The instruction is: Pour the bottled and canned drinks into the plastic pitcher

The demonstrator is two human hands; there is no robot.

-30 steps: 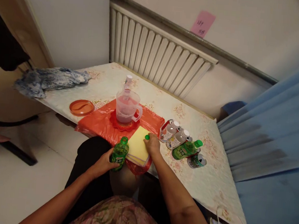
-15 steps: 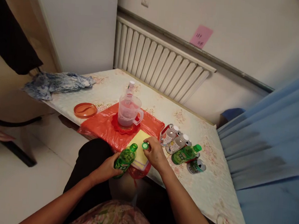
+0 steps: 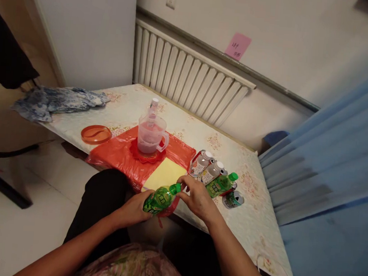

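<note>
Gripping a green plastic bottle (image 3: pixel 160 200) by its lower body, the left hand (image 3: pixel 134 210) has its fingers wrapped round the label, whose characters are too small to read with certainty. The right hand (image 3: pixel 200 196) pinches a round green plastic cap (image 3: pixel 178 188) at the bottle's mouth; whether the threads engage cannot be told. The bottle tilts toward the right hand, in front of a yellow rectangular stack (image 3: pixel 166 173). A second green, green-capped bottle (image 3: pixel 219 186), similarly labelled, is beside a clear, white-capped bottle (image 3: pixel 211 173) with an illegible printed label. A pink paper note (image 3: pixel 238 46) on the wall bears two handwritten lines, not securely legible.
</note>
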